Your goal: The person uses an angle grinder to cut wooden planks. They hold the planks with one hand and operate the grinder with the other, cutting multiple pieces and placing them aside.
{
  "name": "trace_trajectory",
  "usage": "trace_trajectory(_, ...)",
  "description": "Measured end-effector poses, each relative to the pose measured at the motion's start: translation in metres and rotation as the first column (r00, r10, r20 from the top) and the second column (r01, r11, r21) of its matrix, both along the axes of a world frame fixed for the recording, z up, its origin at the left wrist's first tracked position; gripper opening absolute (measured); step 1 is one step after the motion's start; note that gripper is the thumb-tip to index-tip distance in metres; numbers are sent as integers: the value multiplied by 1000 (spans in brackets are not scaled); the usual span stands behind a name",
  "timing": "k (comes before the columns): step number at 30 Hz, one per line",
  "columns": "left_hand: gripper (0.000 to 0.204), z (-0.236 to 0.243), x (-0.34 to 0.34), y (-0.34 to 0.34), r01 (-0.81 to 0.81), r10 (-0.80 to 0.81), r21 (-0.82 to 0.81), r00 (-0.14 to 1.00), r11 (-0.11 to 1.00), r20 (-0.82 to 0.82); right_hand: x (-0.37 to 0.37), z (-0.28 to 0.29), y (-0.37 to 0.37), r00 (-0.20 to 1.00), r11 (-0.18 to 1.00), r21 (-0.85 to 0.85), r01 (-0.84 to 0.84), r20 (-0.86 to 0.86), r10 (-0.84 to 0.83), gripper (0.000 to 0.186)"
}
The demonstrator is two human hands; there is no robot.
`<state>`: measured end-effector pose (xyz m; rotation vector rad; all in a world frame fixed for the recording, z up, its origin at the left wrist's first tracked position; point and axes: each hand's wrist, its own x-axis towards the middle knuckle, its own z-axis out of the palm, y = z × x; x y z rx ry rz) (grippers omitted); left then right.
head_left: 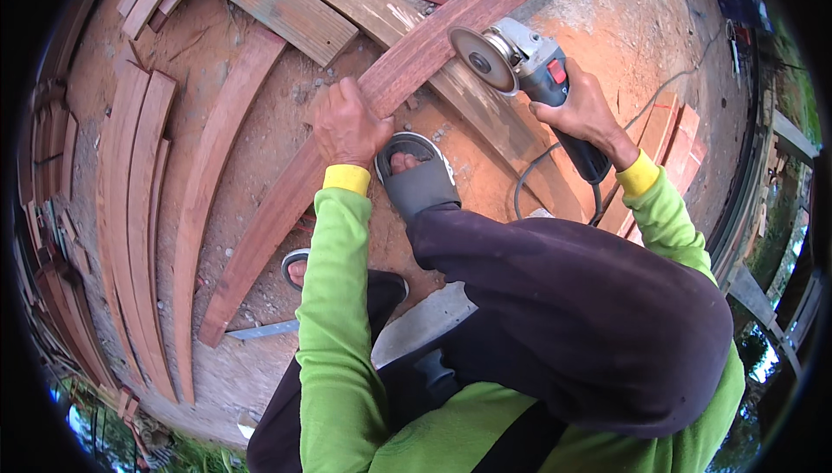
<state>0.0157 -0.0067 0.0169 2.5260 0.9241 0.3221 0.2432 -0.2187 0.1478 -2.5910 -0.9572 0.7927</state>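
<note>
My left hand (351, 122) grips a long reddish board (416, 57) that runs diagonally across the ground and over a paler plank (494, 118). My right hand (581, 105) is wrapped round the dark body of an angle grinder (546, 70) with a red switch and a cord. Its disc (477, 59) is at the right side of the reddish board, just up and right of my left hand; I cannot tell whether it touches the wood. My sandaled foot (414, 174) is beside the board, right by my left hand.
Curved boards (139, 213) lie fanned out at the left, more planks (277, 14) at the top and short pieces (659, 144) at the right. The grinder's cord (529, 174) loops across the dirt floor (234, 92). A metal strip (260, 330) lies near my left forearm.
</note>
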Motion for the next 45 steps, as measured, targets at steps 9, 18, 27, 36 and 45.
trace_trajectory(9, 52, -1, -1, 1, -3, 2, -13, 1000, 1000, -26, -1, 1, 3, 1000, 999, -43, -2, -13, 2, 63)
trace_trajectory(18, 54, 2, -1, 1, -9, 7, -31, 999, 999, -46, 1, -2, 0, 1000, 998, -58, -23, -6, 22, 64)
trace_trajectory(27, 54, 0, -1, 1, -8, 6, -31, 998, 999, -55, 0, -3, 0, 1000, 998, -55, -24, 0, 24, 66)
trace_trajectory(36, 51, 2, 0, 1, -12, 11, -14, 999, 1000, -31, 0, -3, 1, 999, 998, -47, -33, 3, 33, 68)
trace_trajectory(45, 52, 2, 0, 1, -8, 8, -7, 1000, 1000, -26, 0, -1, 2, 1000, 997, -78, -30, -11, 29, 66)
